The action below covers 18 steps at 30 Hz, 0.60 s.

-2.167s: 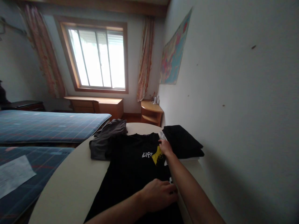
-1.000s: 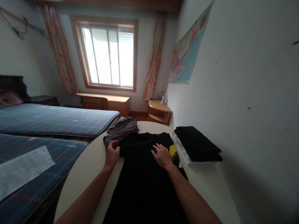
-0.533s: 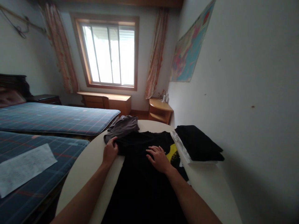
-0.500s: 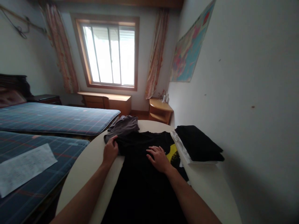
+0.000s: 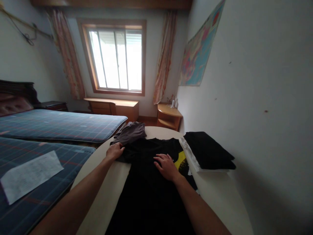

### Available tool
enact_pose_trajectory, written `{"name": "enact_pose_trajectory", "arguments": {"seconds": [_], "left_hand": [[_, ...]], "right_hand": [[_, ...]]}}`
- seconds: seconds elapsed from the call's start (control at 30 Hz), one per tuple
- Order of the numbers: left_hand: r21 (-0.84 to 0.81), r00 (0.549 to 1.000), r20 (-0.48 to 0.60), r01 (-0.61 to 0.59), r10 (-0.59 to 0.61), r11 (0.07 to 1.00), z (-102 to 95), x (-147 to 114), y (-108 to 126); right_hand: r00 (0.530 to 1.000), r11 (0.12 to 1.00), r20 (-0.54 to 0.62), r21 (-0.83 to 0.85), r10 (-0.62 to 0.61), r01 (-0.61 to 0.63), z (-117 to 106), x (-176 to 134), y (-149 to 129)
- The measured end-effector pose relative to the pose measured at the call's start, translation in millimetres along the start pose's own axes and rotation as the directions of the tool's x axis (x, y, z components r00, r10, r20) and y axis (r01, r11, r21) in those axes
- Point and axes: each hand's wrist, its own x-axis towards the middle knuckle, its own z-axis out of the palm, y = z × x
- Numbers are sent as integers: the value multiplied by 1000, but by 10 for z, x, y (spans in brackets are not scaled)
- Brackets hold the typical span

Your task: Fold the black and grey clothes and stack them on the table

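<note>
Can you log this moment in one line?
left hand: at sleeve of black shirt; right hand: spread atop it; folded clothes: beside it on table

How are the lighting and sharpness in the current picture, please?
In the head view, the window glares white, the black shirt is too dark to show most folds, the right-hand wall carries a soft shadow, and writing on the paper is too blurred to read.

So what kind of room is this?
It looks like a bedroom. You can see two blue plaid mattresses on the left, a dark carved headboard behind the far one, and long patterned curtains beside the window.
</note>
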Motion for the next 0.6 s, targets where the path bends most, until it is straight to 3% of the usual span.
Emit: {"name": "enact_pose_trajectory", "arguments": {"seconds": [0.1, 0.27, 0.43, 0.5, 0.6], "left_hand": [[-3, 1000, -7, 15, -15, 1000, -14, 71, 27], [-75, 994, -111, -11, 2, 997, -149, 258, 137], [-144, 993, -62, -105, 97, 984, -127, 367, 301], [-151, 993, -27, -114, 111, 982, -67, 348, 318], [-148, 993, 5, -116, 118, 982, 3, 284, 269]], "right_hand": [[1000, 1000, -4, 1, -7, 7, 9, 6, 13], [1000, 1000, -7, -10, -5, 5, 32, 6, 22], [1000, 999, 5, -44, -21, 21, -12, -6, 5], [997, 994, 12, -74, -75, 76, -73, -3, -46], [967, 964, 63, -84, -247, 251, -166, -5, -250]]}}
